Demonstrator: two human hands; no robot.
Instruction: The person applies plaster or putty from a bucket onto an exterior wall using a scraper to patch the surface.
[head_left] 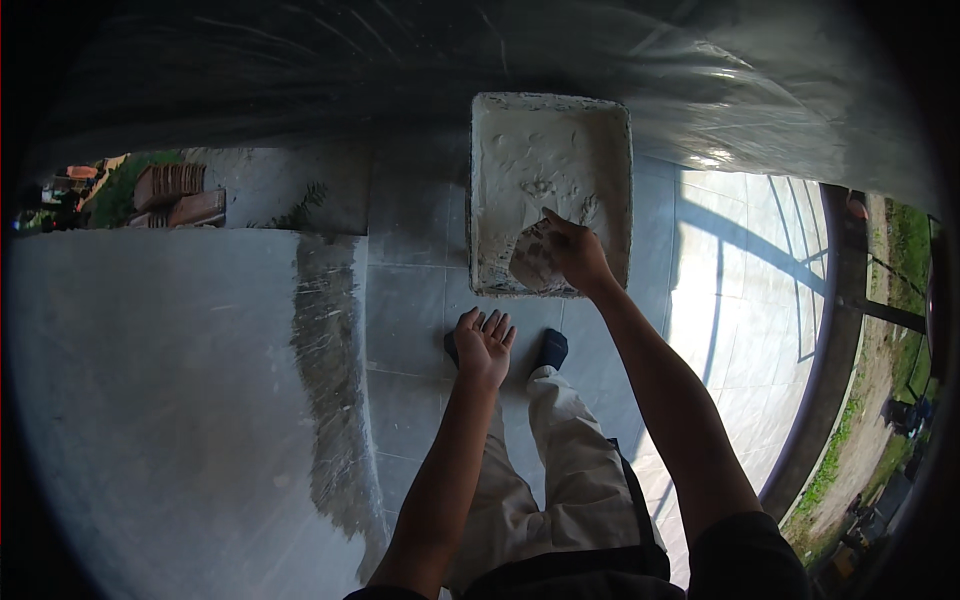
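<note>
Trowel [533,264] is gripped in the right hand [580,255], left hand [486,345] palm-up and unclenched.

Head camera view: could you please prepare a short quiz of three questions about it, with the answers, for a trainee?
1. True or false: the left hand is open and holds nothing.

2. What lies in the tray?
A) clear water
B) pale paste
C) dry leaves

3. Complete the sentence: the flat tool, smeared with paste, is held in the ____ hand.

Key: 1. True. 2. B. 3. The right hand.
</note>
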